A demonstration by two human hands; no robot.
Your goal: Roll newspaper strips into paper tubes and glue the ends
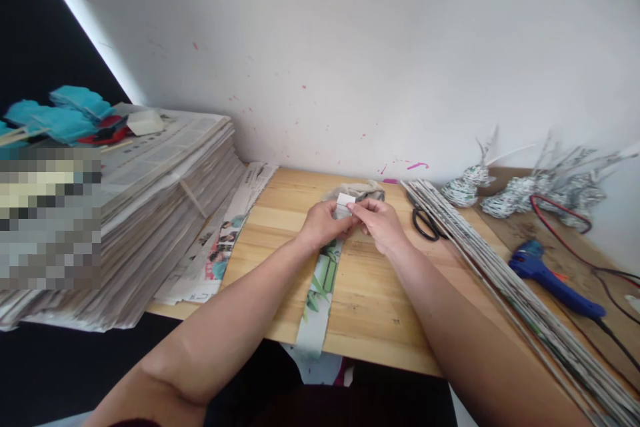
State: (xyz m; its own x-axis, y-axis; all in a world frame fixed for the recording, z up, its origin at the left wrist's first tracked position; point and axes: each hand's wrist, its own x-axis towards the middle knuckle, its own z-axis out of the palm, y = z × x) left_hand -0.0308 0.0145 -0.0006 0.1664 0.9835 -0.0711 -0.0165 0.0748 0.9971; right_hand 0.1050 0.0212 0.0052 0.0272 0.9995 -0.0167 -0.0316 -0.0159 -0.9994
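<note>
Both hands pinch the far end of a long, flat, white-and-green leaf-printed paper strip [320,293] above a pale wooden table [385,307].
The left hand [321,221] and right hand [379,220] grip it closely, thumbs meeting at a small white flap [346,199], apparently its end; uneven thumb pressure could skew or crease it, and the thin near end, lying at the table's front edge, might snag on clothing. Behind lies a rumpled greyish cloth [356,189]; rightward, black-handled scissors [425,225], slender rolled-paper sticks [505,273] and a smooth blue plastic glue gun [555,279]; leftward, a ragged-edged newspaper stack [170,203].
</note>
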